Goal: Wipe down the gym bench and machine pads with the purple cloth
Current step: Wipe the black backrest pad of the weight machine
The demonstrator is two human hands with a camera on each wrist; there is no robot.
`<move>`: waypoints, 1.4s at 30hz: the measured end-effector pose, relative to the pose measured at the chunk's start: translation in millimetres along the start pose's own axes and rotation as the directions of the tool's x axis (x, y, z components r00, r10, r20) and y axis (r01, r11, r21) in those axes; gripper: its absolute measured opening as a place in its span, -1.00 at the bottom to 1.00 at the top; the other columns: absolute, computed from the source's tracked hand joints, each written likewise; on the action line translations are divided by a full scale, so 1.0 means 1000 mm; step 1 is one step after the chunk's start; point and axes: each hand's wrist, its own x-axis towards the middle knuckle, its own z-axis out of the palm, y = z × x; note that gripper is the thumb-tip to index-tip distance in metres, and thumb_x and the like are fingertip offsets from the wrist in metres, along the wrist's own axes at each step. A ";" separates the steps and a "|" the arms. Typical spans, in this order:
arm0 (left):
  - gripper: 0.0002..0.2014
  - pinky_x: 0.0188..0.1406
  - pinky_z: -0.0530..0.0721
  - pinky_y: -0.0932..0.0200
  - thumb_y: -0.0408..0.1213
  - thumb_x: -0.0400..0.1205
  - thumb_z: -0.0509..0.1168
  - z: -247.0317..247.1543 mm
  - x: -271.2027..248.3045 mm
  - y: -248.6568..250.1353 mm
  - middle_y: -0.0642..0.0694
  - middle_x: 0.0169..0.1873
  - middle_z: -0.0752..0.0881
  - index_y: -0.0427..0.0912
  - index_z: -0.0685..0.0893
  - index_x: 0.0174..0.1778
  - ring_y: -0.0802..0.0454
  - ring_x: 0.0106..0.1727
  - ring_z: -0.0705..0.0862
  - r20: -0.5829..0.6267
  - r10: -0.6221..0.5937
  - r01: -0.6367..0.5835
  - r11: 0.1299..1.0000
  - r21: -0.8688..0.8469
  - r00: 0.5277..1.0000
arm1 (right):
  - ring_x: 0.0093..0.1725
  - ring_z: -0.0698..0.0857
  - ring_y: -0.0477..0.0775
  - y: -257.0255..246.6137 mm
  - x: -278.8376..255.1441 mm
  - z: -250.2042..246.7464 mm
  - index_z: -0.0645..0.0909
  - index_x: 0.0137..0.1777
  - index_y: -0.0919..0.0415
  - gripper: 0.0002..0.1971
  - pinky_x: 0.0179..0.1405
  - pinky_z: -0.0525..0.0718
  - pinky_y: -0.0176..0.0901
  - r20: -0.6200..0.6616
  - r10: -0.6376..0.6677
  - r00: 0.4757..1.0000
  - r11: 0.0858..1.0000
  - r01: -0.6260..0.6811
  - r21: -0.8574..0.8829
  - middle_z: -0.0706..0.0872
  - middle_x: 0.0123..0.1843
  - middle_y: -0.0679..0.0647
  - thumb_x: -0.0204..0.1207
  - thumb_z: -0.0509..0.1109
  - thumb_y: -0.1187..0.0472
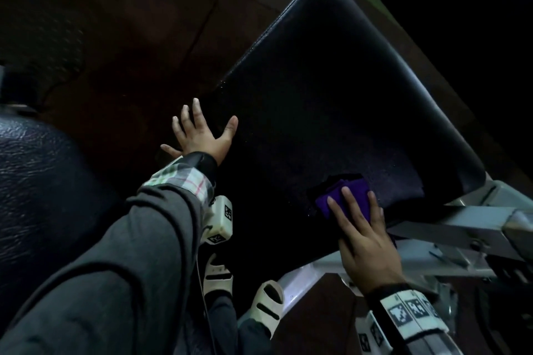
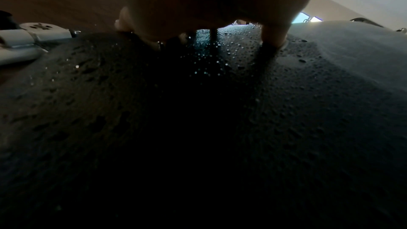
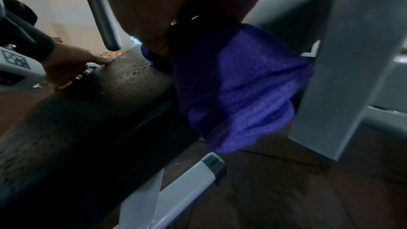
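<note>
A black padded bench [image 1: 331, 101] runs from the near centre up to the far right; droplets bead on its surface [image 2: 220, 55]. My left hand [image 1: 202, 132] lies flat with fingers spread on the pad's left edge, seen from the side in the right wrist view [image 3: 72, 65]. My right hand [image 1: 363, 233] presses the folded purple cloth [image 1: 346, 199] onto the pad's near right corner with straight fingers. In the right wrist view the cloth [image 3: 242, 84] hangs over the pad's edge, beside a grey frame post [image 3: 343, 58].
The bench's grey metal frame [image 1: 461, 228] juts out at the right, below the pad. Another black pad [image 1: 37, 181] sits at the left. Brown floor [image 1: 129, 23] lies beyond. My feet in white sandals [image 1: 268, 305] stand beside the bench. A metal bar [image 3: 99, 9] hangs close by.
</note>
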 end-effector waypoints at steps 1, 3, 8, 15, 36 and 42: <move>-0.10 0.50 -0.28 -0.51 0.44 0.54 0.04 0.000 0.001 0.000 0.04 0.70 -0.15 0.14 -0.20 0.69 -0.04 0.69 -0.25 -0.002 -0.001 0.001 1.000 0.001 1.000 | 0.66 -0.06 0.26 -0.003 0.005 0.001 0.04 0.63 -0.20 -0.27 0.51 0.14 0.29 -0.022 0.010 1.000 1.000 -0.010 -0.001 0.05 0.68 -0.14 0.41 0.08 0.15; -0.10 0.50 -0.28 -0.51 0.43 0.55 0.05 -0.001 0.000 0.001 0.03 0.70 -0.14 0.13 -0.19 0.69 -0.05 0.69 -0.25 -0.002 -0.001 0.001 1.000 0.000 1.000 | 0.66 -0.07 0.27 -0.013 0.015 0.004 0.08 0.62 -0.18 -0.29 0.51 0.07 0.27 -0.050 0.020 0.999 1.000 -0.020 0.006 0.04 0.68 -0.15 0.43 0.08 0.15; -0.10 0.51 -0.25 -0.52 0.41 0.55 0.08 -0.004 0.000 0.001 0.01 0.70 -0.13 0.11 -0.17 0.69 -0.07 0.69 -0.23 0.006 -0.001 0.001 1.000 -0.001 1.000 | 0.64 0.04 0.31 -0.028 0.008 0.018 0.08 0.62 -0.20 -0.25 0.55 0.14 0.23 -0.002 -0.175 0.985 0.983 0.174 -0.057 0.08 0.67 -0.15 0.41 0.13 0.20; -0.10 0.52 -0.25 -0.52 0.42 0.55 0.07 -0.003 0.000 0.001 0.00 0.70 -0.12 0.11 -0.18 0.69 -0.08 0.69 -0.22 0.007 0.000 0.000 1.000 0.002 1.000 | 0.66 -0.01 0.24 0.013 -0.022 0.006 0.08 0.62 -0.19 -0.22 0.49 0.29 0.27 -0.004 -0.221 0.975 0.971 0.220 -0.092 0.09 0.67 -0.14 0.36 0.11 0.27; -0.10 0.50 -0.26 -0.52 0.40 0.56 0.10 -0.003 -0.004 0.001 -0.02 0.71 -0.10 0.09 -0.13 0.70 -0.08 0.70 -0.20 -0.022 0.012 -0.012 1.000 -0.002 1.000 | 0.65 0.00 0.27 0.006 -0.005 -0.005 0.13 0.60 -0.19 -0.29 0.46 0.27 0.29 0.014 -0.085 0.996 0.996 0.085 0.009 0.17 0.65 -0.14 0.42 0.08 0.21; -0.13 0.51 -0.14 -0.57 0.27 0.61 0.17 -0.005 -0.024 0.008 -0.01 0.70 -0.16 -0.03 -0.07 0.71 -0.02 0.70 -0.20 -0.029 0.011 -0.012 1.000 -0.009 1.000 | 0.62 0.14 0.24 -0.024 0.024 -0.025 0.15 0.60 -0.23 -0.23 0.12 0.71 0.01 0.144 -0.052 0.988 0.993 0.036 0.110 0.14 0.65 -0.20 0.33 0.17 0.17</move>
